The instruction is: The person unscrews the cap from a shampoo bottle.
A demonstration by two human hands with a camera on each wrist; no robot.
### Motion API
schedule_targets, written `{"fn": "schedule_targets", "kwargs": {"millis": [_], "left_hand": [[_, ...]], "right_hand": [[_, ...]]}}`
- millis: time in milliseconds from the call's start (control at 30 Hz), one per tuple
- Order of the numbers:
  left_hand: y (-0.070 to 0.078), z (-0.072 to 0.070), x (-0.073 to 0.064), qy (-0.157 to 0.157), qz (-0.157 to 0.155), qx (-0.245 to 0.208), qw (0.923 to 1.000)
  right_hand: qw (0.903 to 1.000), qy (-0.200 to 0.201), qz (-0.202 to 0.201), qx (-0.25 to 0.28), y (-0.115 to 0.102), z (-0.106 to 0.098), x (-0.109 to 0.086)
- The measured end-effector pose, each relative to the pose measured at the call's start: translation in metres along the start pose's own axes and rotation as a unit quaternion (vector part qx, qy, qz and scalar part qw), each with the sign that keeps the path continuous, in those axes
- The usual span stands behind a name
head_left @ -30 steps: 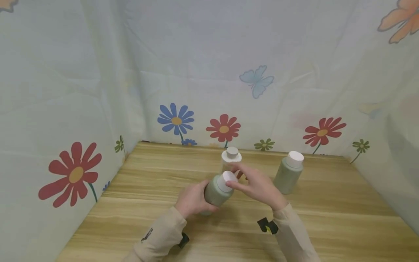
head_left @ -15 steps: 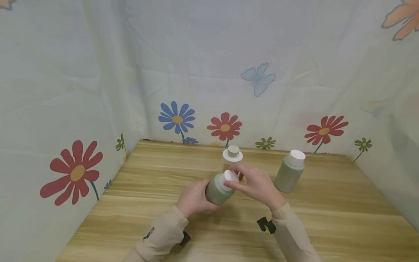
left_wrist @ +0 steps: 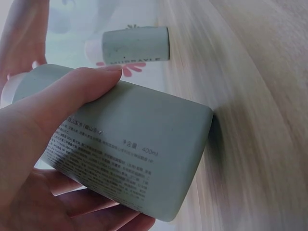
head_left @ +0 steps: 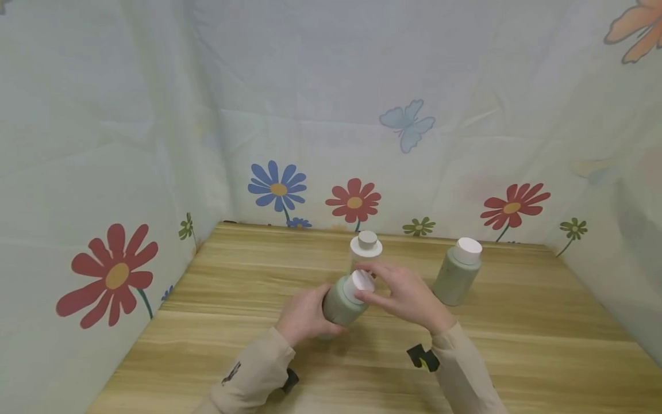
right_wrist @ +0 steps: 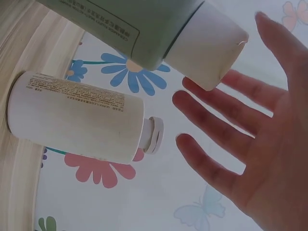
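Observation:
My left hand (head_left: 305,316) grips a pale green bottle (head_left: 341,307), thumb and fingers wrapped round its body. The bottle leans to the right, its lower corner right at the tabletop in the left wrist view, where printed text and "400ml" show on its side (left_wrist: 144,125). Around its white cap (right_wrist: 209,45), my right hand (right_wrist: 269,134) has its fingers spread and nearly straight; the thumb is apart from the cap in the right wrist view. Just behind stands a white bottle (head_left: 365,250) with a small grey-white cap, partly hidden by the right hand.
A second pale green bottle (head_left: 457,279) with a white cap stands upright to the right of the right hand. The wood-grain table (head_left: 543,333) ends at a white curtain (head_left: 310,86) printed with flowers and butterflies, which also hangs along both sides.
The bottle stays in the left hand, tilted as before. The right hand's fingers have loosened and shifted slightly at the cap.

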State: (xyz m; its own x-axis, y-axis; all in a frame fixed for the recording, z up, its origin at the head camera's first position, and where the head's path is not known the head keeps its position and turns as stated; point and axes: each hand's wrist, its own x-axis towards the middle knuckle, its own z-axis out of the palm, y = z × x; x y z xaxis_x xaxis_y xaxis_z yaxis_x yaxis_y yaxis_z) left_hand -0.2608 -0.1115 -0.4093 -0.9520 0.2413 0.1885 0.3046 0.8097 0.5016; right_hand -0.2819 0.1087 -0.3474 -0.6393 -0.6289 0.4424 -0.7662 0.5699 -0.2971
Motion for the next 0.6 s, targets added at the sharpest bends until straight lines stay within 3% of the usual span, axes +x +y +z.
{"fn": "schedule_targets", "kwargs": {"millis": [233,600], "left_hand": [[-0.0011,0.0015,0.0021,-0.002,-0.003,0.004,1.0],[-0.0026,0.0029,0.0023,-0.004,-0.002,-0.003,1.0]], "right_hand": [[0.9991,0.006,0.035,-0.025,0.0009,0.0012,0.0009],[0.9983,0.018,0.013,-0.054,-0.0015,0.0026,0.0003]]}}
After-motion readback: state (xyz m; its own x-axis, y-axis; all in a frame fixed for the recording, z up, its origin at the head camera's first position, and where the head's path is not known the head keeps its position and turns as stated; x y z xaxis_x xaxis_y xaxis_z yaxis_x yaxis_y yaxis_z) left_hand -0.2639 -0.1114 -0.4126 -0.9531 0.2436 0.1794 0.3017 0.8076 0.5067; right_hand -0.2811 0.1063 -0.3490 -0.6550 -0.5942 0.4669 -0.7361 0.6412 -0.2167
